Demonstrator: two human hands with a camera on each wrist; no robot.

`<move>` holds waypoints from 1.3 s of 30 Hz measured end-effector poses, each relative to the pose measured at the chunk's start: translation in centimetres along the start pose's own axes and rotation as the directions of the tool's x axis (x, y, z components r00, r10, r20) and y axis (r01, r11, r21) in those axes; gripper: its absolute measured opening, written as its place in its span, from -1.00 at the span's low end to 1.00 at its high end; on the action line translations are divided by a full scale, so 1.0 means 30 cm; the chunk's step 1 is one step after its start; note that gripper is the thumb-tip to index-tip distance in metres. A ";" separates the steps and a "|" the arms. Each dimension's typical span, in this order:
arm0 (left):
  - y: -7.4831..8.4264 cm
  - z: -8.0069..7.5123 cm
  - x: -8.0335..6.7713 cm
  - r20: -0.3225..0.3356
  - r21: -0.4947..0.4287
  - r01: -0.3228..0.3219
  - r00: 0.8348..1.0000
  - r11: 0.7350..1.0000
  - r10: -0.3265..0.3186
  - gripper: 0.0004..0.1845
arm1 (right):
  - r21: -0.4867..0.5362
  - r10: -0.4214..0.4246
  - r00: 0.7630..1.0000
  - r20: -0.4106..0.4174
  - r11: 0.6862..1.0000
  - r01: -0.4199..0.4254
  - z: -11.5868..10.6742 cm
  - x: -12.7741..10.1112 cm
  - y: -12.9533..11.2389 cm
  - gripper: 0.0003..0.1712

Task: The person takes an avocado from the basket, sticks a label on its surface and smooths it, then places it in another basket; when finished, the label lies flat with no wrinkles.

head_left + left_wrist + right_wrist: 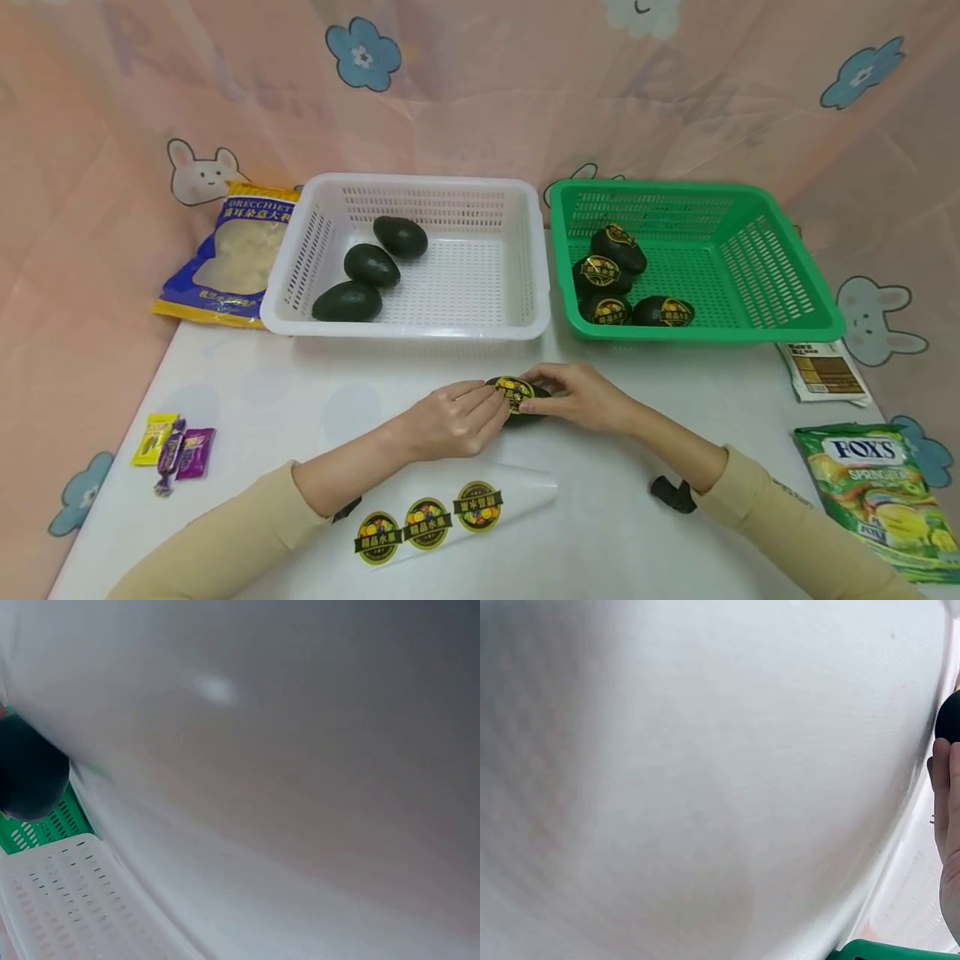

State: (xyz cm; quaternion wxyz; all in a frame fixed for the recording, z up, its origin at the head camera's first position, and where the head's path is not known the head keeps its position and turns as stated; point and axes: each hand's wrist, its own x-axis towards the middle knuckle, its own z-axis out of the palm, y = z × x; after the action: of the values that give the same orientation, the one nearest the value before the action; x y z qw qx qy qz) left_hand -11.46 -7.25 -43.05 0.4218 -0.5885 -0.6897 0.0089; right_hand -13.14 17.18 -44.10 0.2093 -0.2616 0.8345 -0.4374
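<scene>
A dark green avocado (527, 414) lies on the white table (630, 533) near the middle, with a round black-and-yellow sticker (514, 391) on top. My right hand (577, 397) grips its right end, thumb and fingers curled round it. My left hand (457, 418) reaches in from the left, its fairly straight fingertips resting on the sticker. In the left wrist view the avocado (26, 776) is a dark blur at the left edge. In the right wrist view, fingers (946, 817) and a bit of the avocado (949, 716) show at the right edge.
A clear backing sheet (517, 487) carrying three stickers lies in front of my hands. The white basket (408, 327) holds three bare avocados (371, 265). The green basket (705, 333) holds several stickered avocados (603, 275). A pasta bag (232, 250), sweets (174, 450) and a candy bag (881, 492) line the table's edges.
</scene>
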 end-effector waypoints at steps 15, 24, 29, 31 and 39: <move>-0.017 0.009 -0.027 0.073 -0.434 0.372 0.922 0.820 -0.380 -0.81 | -0.041 -0.033 0.999 0.001 0.999 0.033 -0.007 -0.005 -0.003 -0.53; 0.003 -0.016 -0.025 0.507 -0.521 0.799 0.573 0.301 -0.644 -0.72 | -0.054 -0.051 0.999 -0.020 0.997 0.050 -0.003 -0.010 0.003 -0.47; 0.018 -0.017 -0.018 0.532 -0.541 0.823 0.497 0.177 -0.685 -0.77 | -0.055 -0.059 0.998 -0.038 0.997 0.057 0.001 -0.011 0.001 -0.45; 0.018 -0.016 -0.014 0.557 -0.532 0.839 0.451 0.118 -0.697 -0.82 | -0.058 -0.063 0.997 -0.041 0.996 0.061 0.002 -0.011 -0.001 -0.43; -0.002 -0.029 0.008 0.723 -0.420 0.903 0.274 -0.088 -0.634 -0.90 | -0.077 -0.057 0.997 -0.042 0.996 0.054 0.004 -0.013 -0.006 -0.41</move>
State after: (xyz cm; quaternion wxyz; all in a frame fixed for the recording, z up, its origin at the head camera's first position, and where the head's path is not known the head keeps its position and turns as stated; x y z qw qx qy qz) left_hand -10.99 -7.50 -42.30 -0.0852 -0.1738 -0.8647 -0.4635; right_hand -12.72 17.27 -43.96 0.1685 -0.2827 0.8473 -0.4168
